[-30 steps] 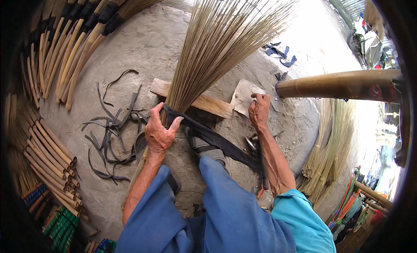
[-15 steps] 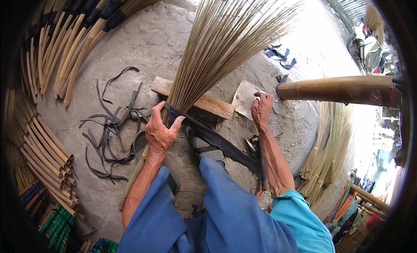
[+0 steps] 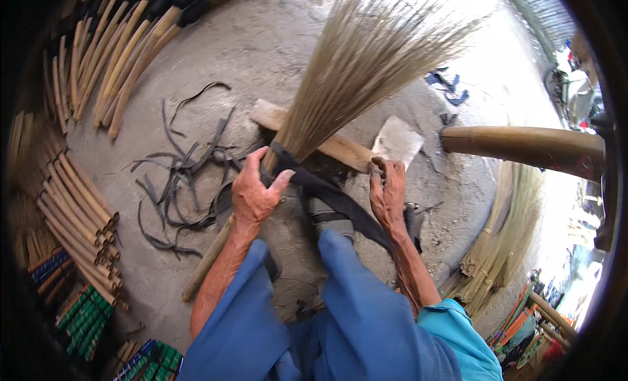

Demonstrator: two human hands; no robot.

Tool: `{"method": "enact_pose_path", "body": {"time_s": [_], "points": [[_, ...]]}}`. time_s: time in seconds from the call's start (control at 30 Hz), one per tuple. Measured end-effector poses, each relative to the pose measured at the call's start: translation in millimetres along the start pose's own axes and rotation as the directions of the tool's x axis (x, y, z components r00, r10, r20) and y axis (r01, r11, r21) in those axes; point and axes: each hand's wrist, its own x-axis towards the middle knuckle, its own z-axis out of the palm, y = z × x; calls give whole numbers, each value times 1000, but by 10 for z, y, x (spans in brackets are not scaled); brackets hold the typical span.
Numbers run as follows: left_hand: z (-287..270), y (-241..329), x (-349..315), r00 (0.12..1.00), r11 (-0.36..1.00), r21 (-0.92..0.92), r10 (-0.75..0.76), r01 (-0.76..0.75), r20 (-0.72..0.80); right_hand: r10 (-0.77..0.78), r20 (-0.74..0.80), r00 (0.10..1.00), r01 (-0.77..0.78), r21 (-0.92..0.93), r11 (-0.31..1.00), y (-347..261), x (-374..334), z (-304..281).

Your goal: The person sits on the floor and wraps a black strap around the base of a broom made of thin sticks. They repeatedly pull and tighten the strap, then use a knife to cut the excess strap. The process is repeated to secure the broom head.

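Note:
My left hand (image 3: 254,194) is closed round the narrow base of a broom (image 3: 314,112), whose thin tan bristles fan out away from me. A black rubber strip (image 3: 340,205) goes round that base under my thumb, and its long tail slants down to the right beneath my right forearm. The broom's pale wooden handle (image 3: 208,260) runs back beside my left forearm. Over the ground right of the strip is my right hand (image 3: 388,192), its fingers curled together; whatever they may hold is hidden. It is nearest to a wooden block (image 3: 347,152) lying under the bristles.
Loose black strips (image 3: 173,198) lie tangled on the left. Bundled handles (image 3: 82,211) and finished brooms (image 3: 134,50) line the left side. A flat pale piece (image 3: 398,142) rests beyond my right hand, near a thick bamboo pole (image 3: 523,144). Straw bundles (image 3: 494,250) lie at the right.
My right hand has moved left and nearer to me, away from the flat pale piece. My left hand keeps its hold on the broom. The whole view has shifted slightly.

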Motion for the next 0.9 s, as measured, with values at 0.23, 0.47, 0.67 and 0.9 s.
{"method": "enact_pose_path", "body": {"time_s": [0.23, 0.47, 0.67, 0.9], "points": [[-31, -86, -54, 998, 999, -43, -10, 13, 55, -239, 223, 945, 204, 168, 964, -702, 18, 542], [-49, -84, -19, 1000, 999, -51, -13, 14, 17, 6, 394, 919, -231, 525, 820, -874, 102, 450], [-56, -95, -17, 997, 994, -100, -49, 54, 53, 107, 339, 935, -257, 436, 862, -818, 139, 413], [-249, -278, 271, 1000, 987, -164, -5, 6, 3, -85, 247, 965, -19, 389, 921, -952, 387, 900]]}}
